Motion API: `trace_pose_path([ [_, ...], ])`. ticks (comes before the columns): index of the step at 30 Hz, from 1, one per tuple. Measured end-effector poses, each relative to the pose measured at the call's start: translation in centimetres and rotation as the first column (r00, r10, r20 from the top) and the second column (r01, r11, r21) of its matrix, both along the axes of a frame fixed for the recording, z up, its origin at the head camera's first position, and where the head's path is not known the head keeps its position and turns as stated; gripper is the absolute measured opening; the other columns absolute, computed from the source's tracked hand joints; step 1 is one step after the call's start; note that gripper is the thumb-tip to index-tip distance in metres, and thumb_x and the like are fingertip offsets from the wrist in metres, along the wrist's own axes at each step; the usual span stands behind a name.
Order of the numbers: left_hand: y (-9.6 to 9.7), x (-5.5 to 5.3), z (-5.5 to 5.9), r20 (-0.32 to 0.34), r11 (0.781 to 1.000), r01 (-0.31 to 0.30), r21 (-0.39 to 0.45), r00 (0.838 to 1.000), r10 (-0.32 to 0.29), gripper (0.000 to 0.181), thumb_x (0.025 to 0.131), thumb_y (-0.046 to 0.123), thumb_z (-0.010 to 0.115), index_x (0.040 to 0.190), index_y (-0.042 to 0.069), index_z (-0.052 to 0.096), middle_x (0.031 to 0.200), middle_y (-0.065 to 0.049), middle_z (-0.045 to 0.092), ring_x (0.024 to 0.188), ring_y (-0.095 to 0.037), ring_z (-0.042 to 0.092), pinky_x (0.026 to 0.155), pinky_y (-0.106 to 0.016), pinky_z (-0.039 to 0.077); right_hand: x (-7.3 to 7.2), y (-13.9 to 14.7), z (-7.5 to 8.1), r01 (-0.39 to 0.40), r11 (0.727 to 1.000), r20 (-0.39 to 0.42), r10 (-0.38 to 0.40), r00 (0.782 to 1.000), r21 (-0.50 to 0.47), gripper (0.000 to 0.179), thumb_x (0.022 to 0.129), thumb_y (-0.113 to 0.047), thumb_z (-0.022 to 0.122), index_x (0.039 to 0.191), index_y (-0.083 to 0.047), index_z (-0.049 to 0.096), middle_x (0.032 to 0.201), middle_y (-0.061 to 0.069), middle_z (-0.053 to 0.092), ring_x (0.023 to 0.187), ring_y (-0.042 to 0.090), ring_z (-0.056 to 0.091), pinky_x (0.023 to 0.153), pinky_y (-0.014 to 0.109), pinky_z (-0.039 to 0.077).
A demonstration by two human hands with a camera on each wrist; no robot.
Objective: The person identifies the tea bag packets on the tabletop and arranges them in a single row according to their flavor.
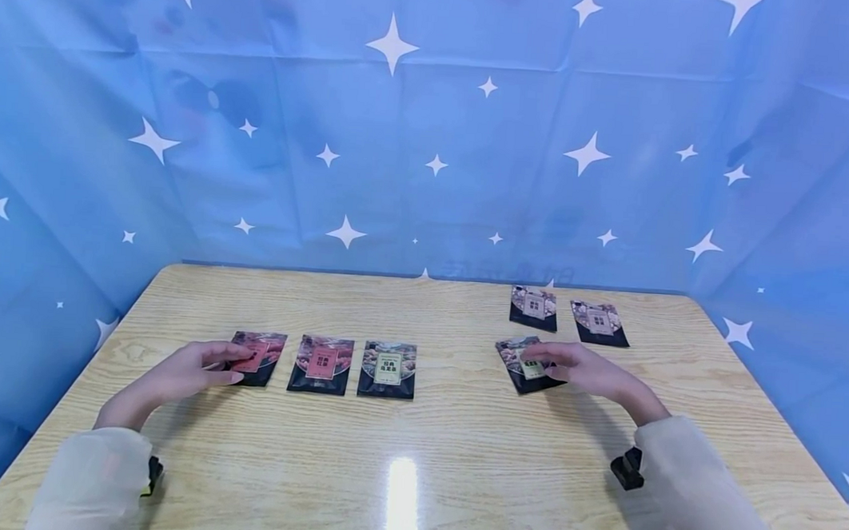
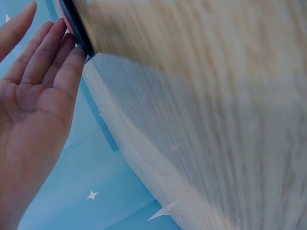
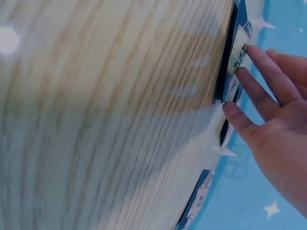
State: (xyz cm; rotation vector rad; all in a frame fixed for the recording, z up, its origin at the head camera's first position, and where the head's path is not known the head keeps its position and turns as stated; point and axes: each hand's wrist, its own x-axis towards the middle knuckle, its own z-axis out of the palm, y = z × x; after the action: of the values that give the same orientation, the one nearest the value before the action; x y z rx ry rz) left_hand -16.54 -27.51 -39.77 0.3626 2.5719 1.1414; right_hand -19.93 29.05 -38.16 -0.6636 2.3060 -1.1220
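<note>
My left hand [image 1: 187, 371] rests its fingertips on a red-labelled tea packet [image 1: 271, 356] at the left of the table. In the left wrist view, the fingers of my left hand [image 2: 43, 91] are fairly straight and meet the packet's edge. Farther right, my right hand [image 1: 595, 372] touches a green-labelled tea packet [image 1: 516, 361], which lies askew. The right wrist view has my right hand [image 3: 278, 112] with extended fingers against that packet's face [image 3: 238, 50]. Between the hands lie another red-labelled tea packet [image 1: 321, 365] and a pale-green-labelled tea packet [image 1: 388, 370], side by side.
Two tea packets with pale pink labels, one [image 1: 533, 307] left of the other [image 1: 599, 322], lie near the back right of the wooden table [image 1: 299, 466]. A blue curtain with white stars [image 1: 432, 113] hangs behind and at both sides.
</note>
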Motion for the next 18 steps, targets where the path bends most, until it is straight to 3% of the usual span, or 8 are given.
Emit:
trace_pose_path([
  [10,0.0,0.1,0.0,0.003,1.000,-0.005,-0.001,1.000,0.005,0.051,0.088,0.020,0.062,0.126,-0.009,0.047,0.126,-0.030,0.047,0.119,-0.047,0.038,0.090,-0.054,0.039,0.5,-1.0,-0.3,-0.018,0.998,-0.031,0.020,0.999,0.064,0.042,0.093,0.005,0.040,0.135,0.002,0.041,0.137,0.024,0.038,0.125,0.041,0.034,0.096,0.054,0.033],
  [18,0.0,0.1,0.0,0.001,1.000,-0.005,0.003,1.000,0.005,0.050,0.088,0.020,0.062,0.126,-0.009,0.048,0.125,-0.030,0.047,0.119,-0.047,0.039,0.090,-0.053,0.040,0.8,-2.5,-0.3,-0.063,0.997,-0.068,0.066,0.995,0.052,0.041,0.093,0.006,0.039,0.134,0.005,0.040,0.134,0.024,0.041,0.123,0.039,0.039,0.095,0.051,0.036],
])
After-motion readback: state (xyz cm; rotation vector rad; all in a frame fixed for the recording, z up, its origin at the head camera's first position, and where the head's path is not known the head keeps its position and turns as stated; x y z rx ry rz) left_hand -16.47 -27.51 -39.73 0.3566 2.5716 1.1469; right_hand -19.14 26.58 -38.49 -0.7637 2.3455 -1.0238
